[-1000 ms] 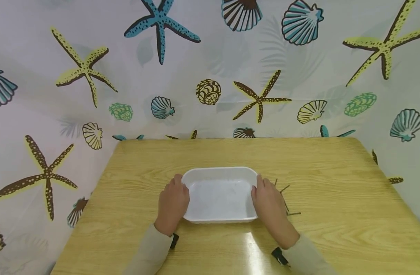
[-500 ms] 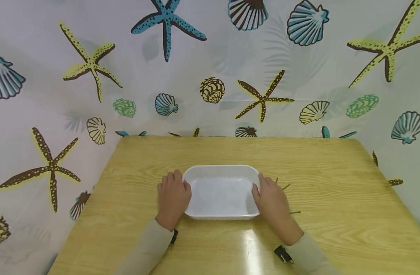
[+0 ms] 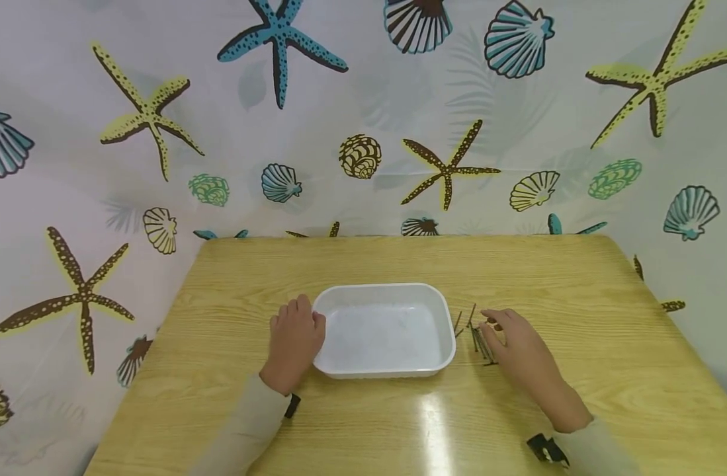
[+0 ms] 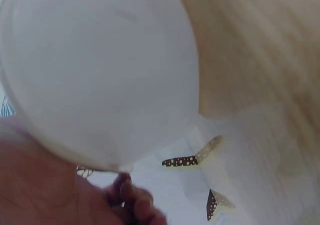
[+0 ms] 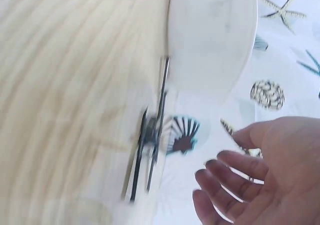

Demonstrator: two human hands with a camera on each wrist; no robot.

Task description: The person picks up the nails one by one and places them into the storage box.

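Observation:
A shallow white plastic tray [image 3: 381, 289] with rounded corners lies on the wooden table, nothing inside it. At its left end my left hand [image 3: 294, 340] holds the rim, thumb by the edge and fingers over the outer side. The left wrist view shows the curled fingertips [image 4: 142, 205] right at the rim. My right hand [image 3: 520, 354] is away from the tray, loosely curved over several long, thin dark nails [image 3: 481, 344]. Seen from the right wrist, those nails [image 5: 162, 110] lie loosely together, and the right hand [image 5: 250, 180] holds nothing.
The wooden table [image 3: 607, 344] extends around the tray on all sides. A white cloth [image 3: 232, 119] printed with starfish and shells hangs behind the table and along both sides. A dark strap piece [image 3: 546, 449] sits at the right cuff.
My right hand has let go of the tray's right end and moved right, over the nails, more of which now show. The left hand stays at the tray's left end.

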